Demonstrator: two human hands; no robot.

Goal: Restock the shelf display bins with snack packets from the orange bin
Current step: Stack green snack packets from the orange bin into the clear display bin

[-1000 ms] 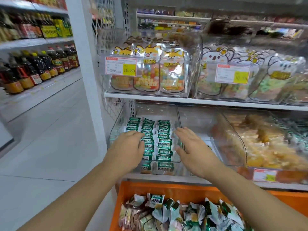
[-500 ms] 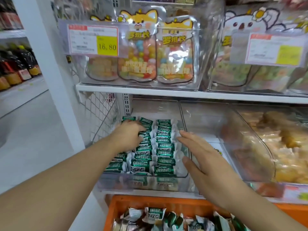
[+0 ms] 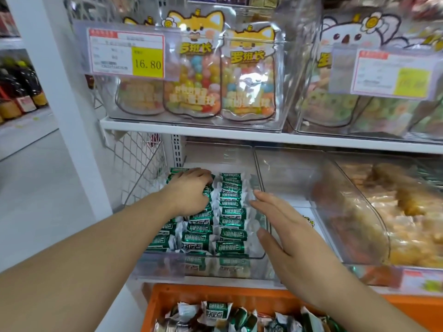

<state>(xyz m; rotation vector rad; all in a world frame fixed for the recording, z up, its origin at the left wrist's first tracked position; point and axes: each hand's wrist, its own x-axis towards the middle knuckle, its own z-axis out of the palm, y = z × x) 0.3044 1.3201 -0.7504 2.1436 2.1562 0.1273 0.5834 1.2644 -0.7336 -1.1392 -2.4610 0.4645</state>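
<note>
Green snack packets [image 3: 231, 215] under curled left grip [image 3: 189, 191], beside flat, spread right grip [image 3: 285, 233].

Left hand [image 3: 189, 192]: moved from the near end of the green packets [image 3: 230, 212] to the far rows of the clear bin [image 3: 203, 269], fingers now curled down among them. Right hand [image 3: 282, 233]: flat, shifted toward the bin's right wall, fingertips beside the right-hand column.
</note>
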